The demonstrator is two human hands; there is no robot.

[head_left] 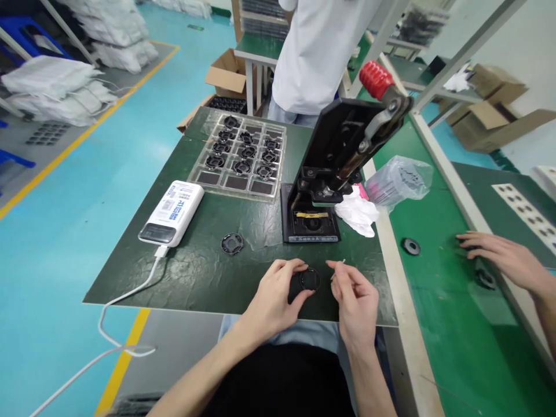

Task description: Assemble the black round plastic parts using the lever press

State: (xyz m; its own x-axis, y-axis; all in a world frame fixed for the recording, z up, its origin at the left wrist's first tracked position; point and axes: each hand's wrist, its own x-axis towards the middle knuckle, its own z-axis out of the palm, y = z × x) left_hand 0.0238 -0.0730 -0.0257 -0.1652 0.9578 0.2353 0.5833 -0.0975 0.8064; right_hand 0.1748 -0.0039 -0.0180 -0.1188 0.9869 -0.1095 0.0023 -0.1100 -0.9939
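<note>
My left hand (278, 292) grips a round black plastic part (310, 280) by its edge, thumb below and fingers above, low over the front of the dark green table (208, 278). To its right, my right hand (354, 292) pinches a thin, pale, stick-like piece (343, 262) whose kind I cannot make out. A second black ring part (232, 244) lies on the table to the left of my hands. Just beyond them stands a black hand press (310, 226) with a red lever grip (376, 80), its lever raised. A yellow strip crosses the press's base.
A clear tray (234, 194) holds several black ring parts at the back. A white power bank (171, 214) with a cable lies left. White tissue (358, 213) and a plastic bag (402, 179) sit right of the press. Another person's hand (504, 258) reaches over the green belt (438, 289).
</note>
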